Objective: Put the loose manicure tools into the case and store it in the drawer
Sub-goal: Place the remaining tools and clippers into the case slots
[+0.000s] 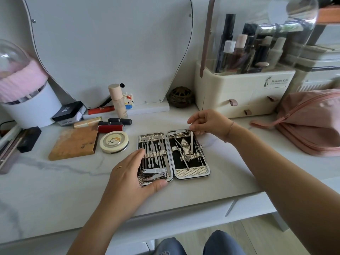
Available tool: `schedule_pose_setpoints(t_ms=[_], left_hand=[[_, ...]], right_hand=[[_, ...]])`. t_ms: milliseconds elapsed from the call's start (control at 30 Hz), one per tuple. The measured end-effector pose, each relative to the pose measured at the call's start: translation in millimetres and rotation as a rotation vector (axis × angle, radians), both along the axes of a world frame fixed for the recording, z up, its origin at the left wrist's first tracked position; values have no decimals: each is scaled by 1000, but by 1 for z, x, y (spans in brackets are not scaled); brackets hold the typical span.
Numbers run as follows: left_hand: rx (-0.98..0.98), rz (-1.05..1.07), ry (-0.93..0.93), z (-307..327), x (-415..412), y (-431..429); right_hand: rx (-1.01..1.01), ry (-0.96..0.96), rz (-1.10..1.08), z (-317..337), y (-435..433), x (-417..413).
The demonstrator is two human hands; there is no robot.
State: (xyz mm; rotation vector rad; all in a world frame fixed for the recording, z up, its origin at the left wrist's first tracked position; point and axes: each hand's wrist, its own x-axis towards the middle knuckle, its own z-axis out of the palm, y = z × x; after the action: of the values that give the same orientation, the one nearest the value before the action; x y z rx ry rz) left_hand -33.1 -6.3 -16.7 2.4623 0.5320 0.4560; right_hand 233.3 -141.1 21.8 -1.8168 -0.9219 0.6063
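Observation:
An open manicure case [192, 173] lies flat on the white marble tabletop, both halves lined with black and holding several steel tools under elastic loops. My left hand [132, 173] grips the near left corner of the case, fingers over the left edge and thumb along the front edge beside the nail clippers [156, 174]. My right hand [207, 124] hovers over the far edge of the right half and pinches the top of a thin steel tool [191, 142], which stands nearly upright with its lower end at the elastic band.
Lipsticks [112, 126], a round tin [114, 141], a tan palette [73, 143] and a bottle [118, 101] sit left of the case. A cream cosmetics organiser with small drawers [239, 94] stands at the back right, a pink pouch [311, 120] beside it. A table drawer front [184, 216] runs below the edge.

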Motion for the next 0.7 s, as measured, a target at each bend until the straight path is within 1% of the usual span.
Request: schedule_pose_setpoints(t_ms=[200,367,467,600,700], left_hand=[[6,-9,-4,-1,1,1],[9,-2,-5,0,0,0],[10,-4,-4,0,1,0],[13,-4,-3,-1,1,1],[19,-1,-3,-1,1,0]], right_hand=[[8,35,15,9,1,5],[-71,-4,106,10,3,-5],[-90,-12,123,12,1,-6],[-115,-115,54,13,0,-12],[-114,-265,-30,8,-3,-20]])
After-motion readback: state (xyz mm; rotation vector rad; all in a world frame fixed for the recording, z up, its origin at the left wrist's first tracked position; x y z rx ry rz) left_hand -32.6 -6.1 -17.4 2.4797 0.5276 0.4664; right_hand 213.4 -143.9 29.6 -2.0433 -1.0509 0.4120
